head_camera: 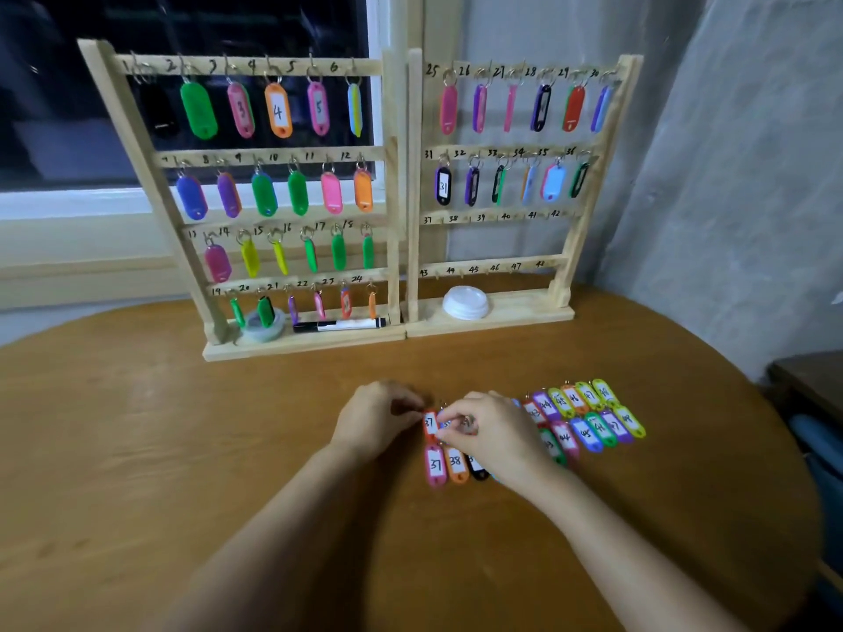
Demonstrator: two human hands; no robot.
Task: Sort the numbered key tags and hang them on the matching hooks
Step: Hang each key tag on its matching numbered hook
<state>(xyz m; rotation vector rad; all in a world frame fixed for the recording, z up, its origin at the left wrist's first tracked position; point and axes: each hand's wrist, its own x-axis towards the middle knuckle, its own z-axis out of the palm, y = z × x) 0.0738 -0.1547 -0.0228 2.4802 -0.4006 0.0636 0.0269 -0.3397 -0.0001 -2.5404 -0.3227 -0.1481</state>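
Worktop (182, 449): brown wood, rounded edge. Black marker (340, 324), white label, lying flat at far side, 12 o'clock. Round translucent item (262, 334), tape roll or tub unclear, just beside marker at its 9 o'clock. White lid stack (465, 303), 1 o'clock. Dark window (68, 107), 10 o'clock. Grey wall (730, 175), 2 o'clock. Dark furniture (807, 380) beyond edge, 3 o'clock.

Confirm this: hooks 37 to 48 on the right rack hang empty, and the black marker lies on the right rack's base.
Not quite. The black marker lies on the base of the left rack, not the right's, as the head view shows. Hooks 37 to 48 on the right rack do hang empty.
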